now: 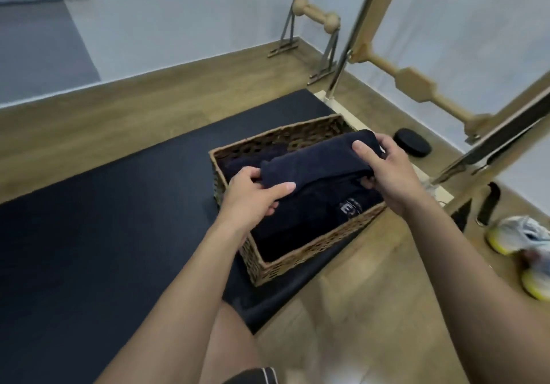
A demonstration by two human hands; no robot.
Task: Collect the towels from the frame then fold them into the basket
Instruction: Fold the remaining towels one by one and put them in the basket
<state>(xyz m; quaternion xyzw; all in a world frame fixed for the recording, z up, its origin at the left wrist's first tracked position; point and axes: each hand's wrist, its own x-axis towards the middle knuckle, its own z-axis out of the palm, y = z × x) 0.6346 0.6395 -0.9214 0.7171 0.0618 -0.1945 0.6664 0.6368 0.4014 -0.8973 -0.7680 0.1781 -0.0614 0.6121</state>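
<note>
A pale printed logo (351, 208) shows on the dark navy towel lying in the basket (315, 205); its letters are too blurred to read. Above it, a second folded dark navy towel (315, 157) is held over the rectangular woven brown wicker basket (297, 260), which sits at the edge of a black padded mat (104, 220). The left hand (253, 193) pinches the towel's near end, and the right hand (384, 172) grips its far end, 2 hands apart.
</note>
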